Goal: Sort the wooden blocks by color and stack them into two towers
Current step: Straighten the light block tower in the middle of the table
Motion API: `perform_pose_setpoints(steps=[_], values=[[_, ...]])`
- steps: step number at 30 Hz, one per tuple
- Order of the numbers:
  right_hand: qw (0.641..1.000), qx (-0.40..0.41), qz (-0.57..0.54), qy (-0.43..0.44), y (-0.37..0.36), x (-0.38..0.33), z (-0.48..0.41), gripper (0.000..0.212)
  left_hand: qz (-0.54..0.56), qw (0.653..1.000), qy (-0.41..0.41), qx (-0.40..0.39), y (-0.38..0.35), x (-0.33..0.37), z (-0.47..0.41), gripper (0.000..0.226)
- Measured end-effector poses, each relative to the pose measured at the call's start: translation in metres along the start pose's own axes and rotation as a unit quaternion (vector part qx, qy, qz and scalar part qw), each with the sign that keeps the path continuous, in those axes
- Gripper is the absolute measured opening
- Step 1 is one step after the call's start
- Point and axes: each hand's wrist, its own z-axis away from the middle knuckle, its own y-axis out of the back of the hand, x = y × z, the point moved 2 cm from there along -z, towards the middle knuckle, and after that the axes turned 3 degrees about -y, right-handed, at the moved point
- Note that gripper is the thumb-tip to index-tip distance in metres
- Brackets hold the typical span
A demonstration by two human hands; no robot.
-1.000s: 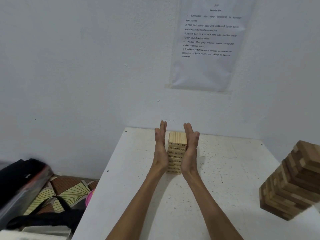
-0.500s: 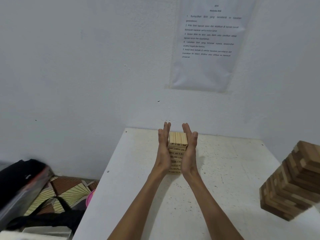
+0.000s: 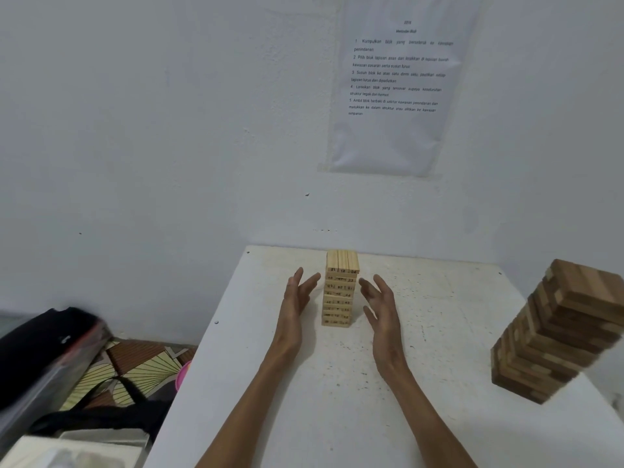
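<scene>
Light tower (image 3: pixel 340 292) stands upright at the far middle of the table (image 3: pixel 439 349), numbers printed on its block ends. Your left hand (image 3: pixel 297 298) and right hand (image 3: pixel 380 305) flank it, palms inward, fingers straight and slightly spread. Both are just clear of the blocks and hold nothing. Dark tower (image 3: pixel 567 332) stands well apart by the table's right edge. Printed sheet (image 3: pixel 398 86) is on the wall above. Black bag (image 3: pixel 44 346) lies left of the table.

white table (image 3: pixel 439 319) holds pale tower (image 3: pixel 340 292), dark tower (image 3: pixel 560 332) seemingly near edge.
</scene>
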Motion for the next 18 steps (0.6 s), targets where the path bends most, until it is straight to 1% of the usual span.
perform_pose_setpoints(steps=[3, 6, 8, 10, 18], values=[[0.999, -0.016, 0.04, -0.004, 0.005, 0.005, 0.005, 0.066, -0.028, 0.999, -0.035, -0.02, 0.003, 0.002, 0.006, 0.07], [0.998, -0.034, 0.051, 0.006, 0.006, 0.003, 0.006, 0.076, -0.07, 0.995, -0.068, -0.029, 0.006, 0.0, 0.004, 0.086], [0.998, -0.043, 0.048, 0.015, 0.006, 0.004, 0.004, 0.078, -0.087, 0.992, -0.083, -0.038, 0.005, 0.0, 0.004, 0.096], [0.997, -0.049, 0.049, 0.023, 0.006, 0.005, 0.002, 0.077, -0.081, 0.992, -0.087, -0.042, 0.004, 0.0, 0.002, 0.1], [0.997, -0.063, 0.011, 0.042, 0.004, 0.01, -0.006, 0.077, -0.069, 0.99, -0.112, -0.053, 0.007, -0.004, -0.005, 0.099]])
